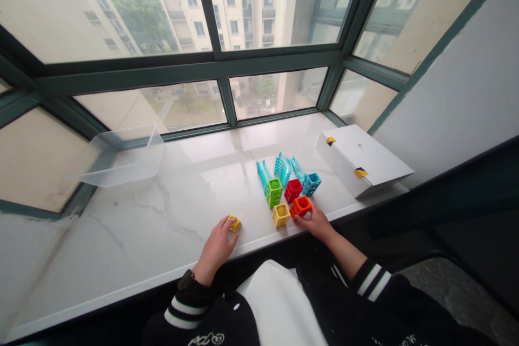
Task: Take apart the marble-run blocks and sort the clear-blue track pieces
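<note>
My left hand [219,243] has its fingers closed around a small yellow block [234,224] near the sill's front edge. Farther right, my right hand [316,221] grips an orange-red block [300,207] from its lower right side. Just left of that block stands a pale yellow block [281,215]. Behind these are a green block [274,193], a red block [293,190] and a blue block [312,184]. Translucent turquoise pieces, one straight [263,175] and one curved [283,168], lie at the back of the group.
A clear plastic bin [133,170] stands at the back left of the white marble sill [182,194]. At the right is a white box [365,157] with yellow-black tabs. Green-framed windows [279,59] rise behind the sill.
</note>
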`<action>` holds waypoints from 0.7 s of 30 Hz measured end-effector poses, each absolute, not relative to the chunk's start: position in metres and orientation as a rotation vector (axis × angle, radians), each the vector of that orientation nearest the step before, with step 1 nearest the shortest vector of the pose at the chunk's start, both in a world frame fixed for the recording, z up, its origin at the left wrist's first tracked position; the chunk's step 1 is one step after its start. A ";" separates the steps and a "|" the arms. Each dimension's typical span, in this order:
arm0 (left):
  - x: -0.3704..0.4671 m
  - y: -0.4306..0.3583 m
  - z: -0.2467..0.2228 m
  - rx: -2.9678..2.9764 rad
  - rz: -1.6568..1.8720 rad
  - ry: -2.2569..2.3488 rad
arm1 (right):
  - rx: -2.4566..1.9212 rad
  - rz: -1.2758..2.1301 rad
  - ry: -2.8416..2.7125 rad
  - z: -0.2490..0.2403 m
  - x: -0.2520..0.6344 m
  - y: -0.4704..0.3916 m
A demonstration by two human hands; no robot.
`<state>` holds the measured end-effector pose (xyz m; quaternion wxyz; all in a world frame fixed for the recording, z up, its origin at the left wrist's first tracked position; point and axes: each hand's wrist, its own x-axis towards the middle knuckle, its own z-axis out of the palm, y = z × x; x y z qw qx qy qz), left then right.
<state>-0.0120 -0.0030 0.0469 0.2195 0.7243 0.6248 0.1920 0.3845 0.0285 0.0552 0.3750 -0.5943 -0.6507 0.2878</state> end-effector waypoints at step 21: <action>0.002 -0.003 0.055 1.920 0.583 1.766 | -1.550 0.640 -1.618 0.042 0.377 0.028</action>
